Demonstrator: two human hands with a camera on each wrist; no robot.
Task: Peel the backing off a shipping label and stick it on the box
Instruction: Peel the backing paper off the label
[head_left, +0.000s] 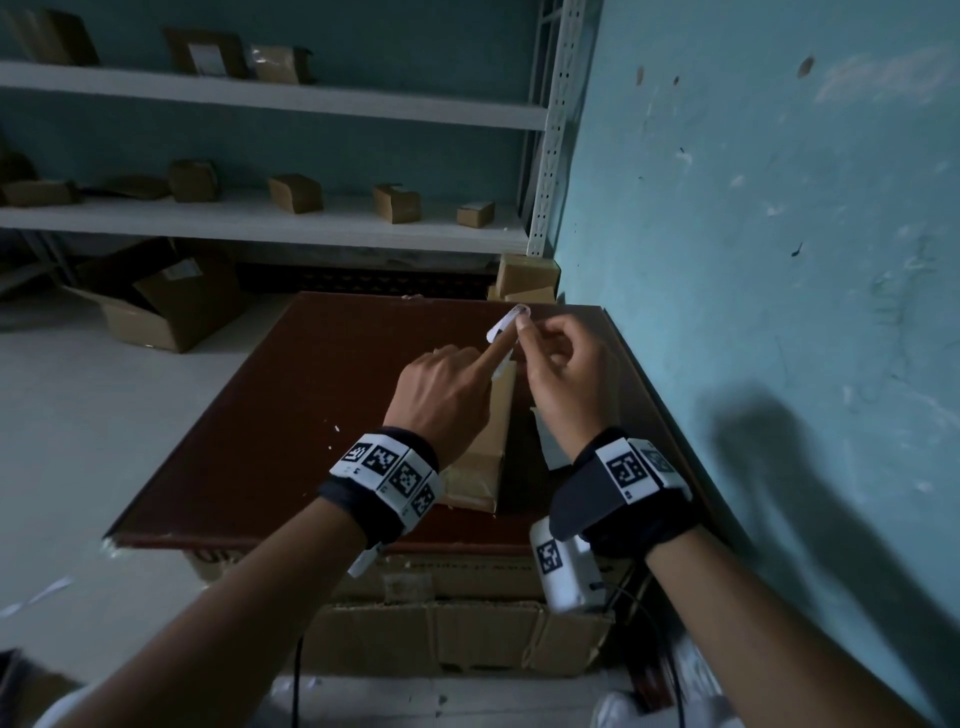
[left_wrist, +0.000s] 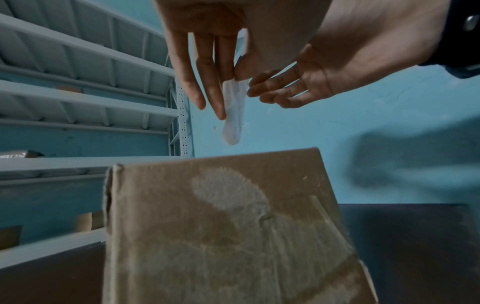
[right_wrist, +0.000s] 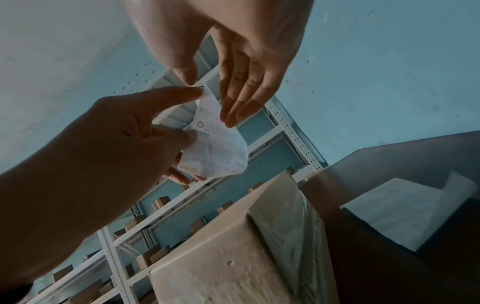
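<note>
Both hands hold a curled white shipping label (head_left: 500, 325) in the air above the far end of a cardboard box (head_left: 491, 415). My left hand (head_left: 488, 358) pinches the label's lower part, index finger stretched along it. My right hand (head_left: 522, 325) pinches its upper corner between thumb and fingertips. The right wrist view shows the printed side of the label (right_wrist: 218, 150), with the right hand (right_wrist: 210, 96) above and the left hand (right_wrist: 130, 144) below. In the left wrist view the label (left_wrist: 233, 123) hangs edge-on over the box (left_wrist: 221, 236).
The box lies on a dark brown table (head_left: 285, 415) set against a blue wall (head_left: 753, 260). A blank white sheet (head_left: 550, 447) lies curled on the table right of the box. White shelves (head_left: 260, 218) behind hold several small cartons. An open carton (head_left: 161, 306) sits on the floor.
</note>
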